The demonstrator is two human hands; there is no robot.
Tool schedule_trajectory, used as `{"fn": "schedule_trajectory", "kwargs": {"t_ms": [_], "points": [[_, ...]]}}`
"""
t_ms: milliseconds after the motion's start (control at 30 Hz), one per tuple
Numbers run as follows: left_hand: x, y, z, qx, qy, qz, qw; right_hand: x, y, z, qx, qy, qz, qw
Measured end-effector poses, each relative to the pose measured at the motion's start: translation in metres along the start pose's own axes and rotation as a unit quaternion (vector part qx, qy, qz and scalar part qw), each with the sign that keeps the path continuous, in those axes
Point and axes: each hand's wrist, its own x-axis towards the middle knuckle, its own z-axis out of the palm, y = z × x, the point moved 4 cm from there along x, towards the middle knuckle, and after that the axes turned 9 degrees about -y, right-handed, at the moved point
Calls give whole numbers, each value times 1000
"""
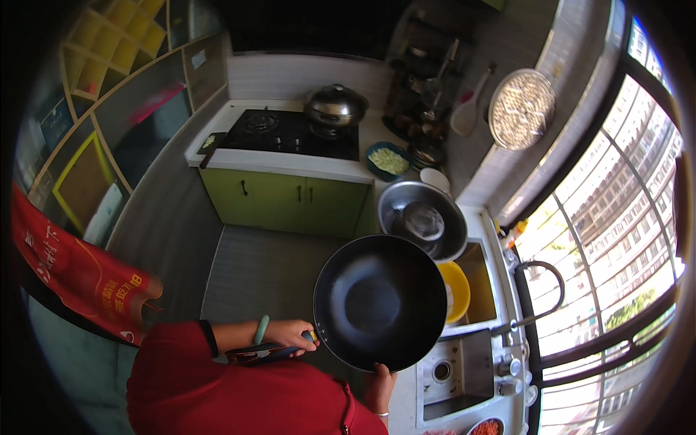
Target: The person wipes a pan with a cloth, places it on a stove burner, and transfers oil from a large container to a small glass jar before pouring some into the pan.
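Note:
A large black wok is held in front of my body, its dark inside facing up. My left hand, with a pale green bangle at the wrist, grips its handle. The fingers of my right hand hold the wok's near rim. Just beyond the wok is a metal basin with a round, shiny thing in it. A yellow bowl shows at the wok's right edge, over the sink.
A black gas hob carries a lidded metal pot. Chopped greens fill a teal bowl. The double sink with its tap lies to my right, by a barred window. A dark-handled knife lies at the counter's left end.

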Motion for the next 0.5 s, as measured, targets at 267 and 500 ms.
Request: {"fn": "schedule_trajectory", "kwargs": {"t_ms": [267,500], "points": [[-137,-47,-168,-53,101,62,991,124,80,189,-161,-57,110,979],[-199,-63,-269,-36,272,15,962,250,144,336,-213,-177,153,949]]}}
